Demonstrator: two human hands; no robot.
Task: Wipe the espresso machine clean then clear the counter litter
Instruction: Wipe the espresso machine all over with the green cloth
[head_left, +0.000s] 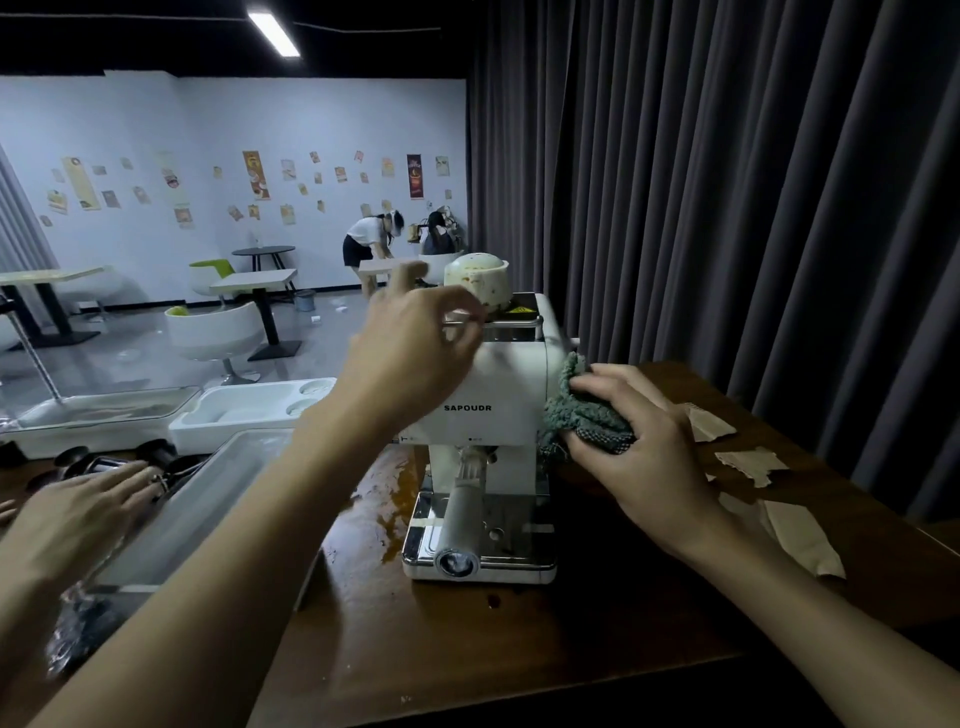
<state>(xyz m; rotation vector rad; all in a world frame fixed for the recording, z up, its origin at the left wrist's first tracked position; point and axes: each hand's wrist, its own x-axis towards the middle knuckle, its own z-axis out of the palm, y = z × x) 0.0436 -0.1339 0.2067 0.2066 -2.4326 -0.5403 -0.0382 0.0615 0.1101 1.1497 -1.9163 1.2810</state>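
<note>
A dark pleated curtain fills the right side of the view. To the left, a pale room opens out with café tables and two people far back. In front, a dark wooden surface runs across the lower frame.

A white machine stands near the middle of the surface, facing the viewer. Its portafilter handle points forward over a shiny drip tray. To its left sit a clear plastic bin and, further back, a white moulded tray.

The left hand reaches to the top left corner of the machine. Its fingers curl around the metal rail there and one finger is lifted. The hand is blurred, so it is unclear whether it grips the rail.

The right hand grips a bunched grey-green cloth and presses it against the machine's right side. A third hand, from another person, lies flat at the far left.

A stained white cup lies tipped on top of the machine. An orange-brown spill wets the surface just left of the machine's base. Torn paper scraps lie on the surface to the right, behind and beside the right hand.
</note>
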